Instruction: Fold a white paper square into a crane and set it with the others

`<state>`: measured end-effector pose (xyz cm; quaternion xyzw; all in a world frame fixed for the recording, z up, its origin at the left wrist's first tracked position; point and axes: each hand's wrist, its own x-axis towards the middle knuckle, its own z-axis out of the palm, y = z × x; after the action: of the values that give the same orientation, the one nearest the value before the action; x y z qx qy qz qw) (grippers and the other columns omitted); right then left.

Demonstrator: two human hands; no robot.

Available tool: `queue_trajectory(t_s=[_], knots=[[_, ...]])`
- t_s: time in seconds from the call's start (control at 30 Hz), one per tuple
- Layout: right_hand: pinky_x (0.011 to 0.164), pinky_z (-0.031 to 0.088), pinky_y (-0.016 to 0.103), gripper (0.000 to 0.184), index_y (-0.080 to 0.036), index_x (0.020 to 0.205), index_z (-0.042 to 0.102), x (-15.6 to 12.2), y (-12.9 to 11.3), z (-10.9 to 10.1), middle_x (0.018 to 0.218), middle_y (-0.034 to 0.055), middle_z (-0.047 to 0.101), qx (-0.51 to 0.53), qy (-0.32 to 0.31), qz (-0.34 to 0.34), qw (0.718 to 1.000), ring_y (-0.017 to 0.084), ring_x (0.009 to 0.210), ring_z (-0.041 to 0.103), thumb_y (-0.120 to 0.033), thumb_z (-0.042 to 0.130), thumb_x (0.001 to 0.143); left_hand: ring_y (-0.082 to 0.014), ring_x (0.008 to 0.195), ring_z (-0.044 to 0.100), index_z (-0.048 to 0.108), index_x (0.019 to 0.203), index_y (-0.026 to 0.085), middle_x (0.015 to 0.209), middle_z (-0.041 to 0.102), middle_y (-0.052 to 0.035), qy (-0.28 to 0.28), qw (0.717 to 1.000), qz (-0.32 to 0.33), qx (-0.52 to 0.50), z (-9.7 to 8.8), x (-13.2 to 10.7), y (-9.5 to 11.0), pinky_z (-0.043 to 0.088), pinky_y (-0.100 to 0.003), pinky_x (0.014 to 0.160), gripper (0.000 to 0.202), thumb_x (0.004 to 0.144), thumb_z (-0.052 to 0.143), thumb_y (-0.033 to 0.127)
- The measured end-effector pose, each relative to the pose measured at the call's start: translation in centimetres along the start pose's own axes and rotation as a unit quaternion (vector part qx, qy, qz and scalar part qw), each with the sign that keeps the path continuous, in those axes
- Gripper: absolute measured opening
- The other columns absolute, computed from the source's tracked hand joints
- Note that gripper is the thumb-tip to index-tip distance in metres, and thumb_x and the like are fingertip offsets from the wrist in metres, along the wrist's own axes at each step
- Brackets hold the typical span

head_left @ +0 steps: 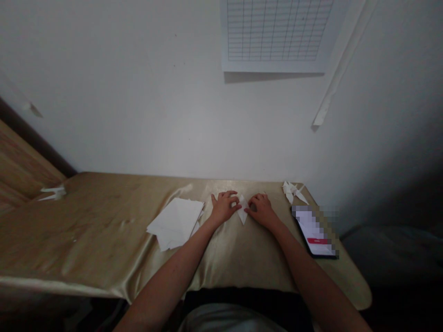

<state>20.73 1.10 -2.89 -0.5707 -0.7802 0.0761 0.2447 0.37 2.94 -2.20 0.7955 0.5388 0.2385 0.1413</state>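
Note:
A small folded white paper piece (242, 210) lies on the shiny tan tablecloth (104, 230), pointed toward me. My left hand (224, 206) rests on its left side with fingers curled, pinching its upper edge. My right hand (261, 208) presses on its right side, fingers bent and pinching the paper. Both forearms reach in from the bottom of the view.
A stack of white paper sheets (176, 222) lies left of my hands. Finished folded paper figures (292, 191) sit at the back right. A phone (315, 231) with a lit screen lies at the right. More folded paper (53, 192) sits at the far left. A gridded chart (277, 34) hangs on the wall.

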Motion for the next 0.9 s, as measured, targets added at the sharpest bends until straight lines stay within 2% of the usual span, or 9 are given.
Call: queue_trajectory(t_s=[0.3, 0.6, 0.9], knots=[[0.101, 0.038, 0.04, 0.029, -0.021, 0.103, 0.07, -0.1, 0.0, 0.3, 0.11, 0.0091, 0.061, -0.007, -0.005, -0.002, 1.0, 0.026, 0.112, 0.051, -0.042, 0.075, 0.084, -0.0326, 0.135, 0.044, 0.071, 0.094, 0.031, 0.146, 0.056, 0.0041, -0.009, 1.0, 0.0, 0.023, -0.3, -0.1, 0.2, 0.01, -0.08, 0.113, 0.009, 0.09, 0.07, 0.039], [0.101, 0.038, 0.043, 0.044, -0.02, 0.102, 0.069, -0.1, -1.0, 0.5, 0.111, 0.0108, 0.061, -0.032, 0.011, 0.015, 0.999, 0.029, 0.11, 0.052, -0.057, 0.075, 0.079, -0.0307, 0.135, 0.045, 0.07, 0.084, 0.028, 0.142, 0.059, 0.0045, -0.008, 1.0, -0.013, 0.002, -0.5, 0.0, 0.6, 0.007, -0.079, 0.113, 0.009, 0.088, 0.072, 0.035], [0.1, 0.039, 0.044, 0.053, -0.02, 0.101, 0.068, 0.0, -1.0, 0.4, 0.112, 0.0106, 0.062, -0.042, 0.002, 0.019, 0.999, 0.03, 0.11, 0.053, -0.063, 0.079, 0.072, -0.0308, 0.134, 0.046, 0.071, 0.083, 0.027, 0.14, 0.061, 0.0038, 0.001, 1.0, -0.01, -0.008, -0.1, 0.1, 0.2, 0.007, -0.078, 0.114, 0.01, 0.087, 0.074, 0.036]])
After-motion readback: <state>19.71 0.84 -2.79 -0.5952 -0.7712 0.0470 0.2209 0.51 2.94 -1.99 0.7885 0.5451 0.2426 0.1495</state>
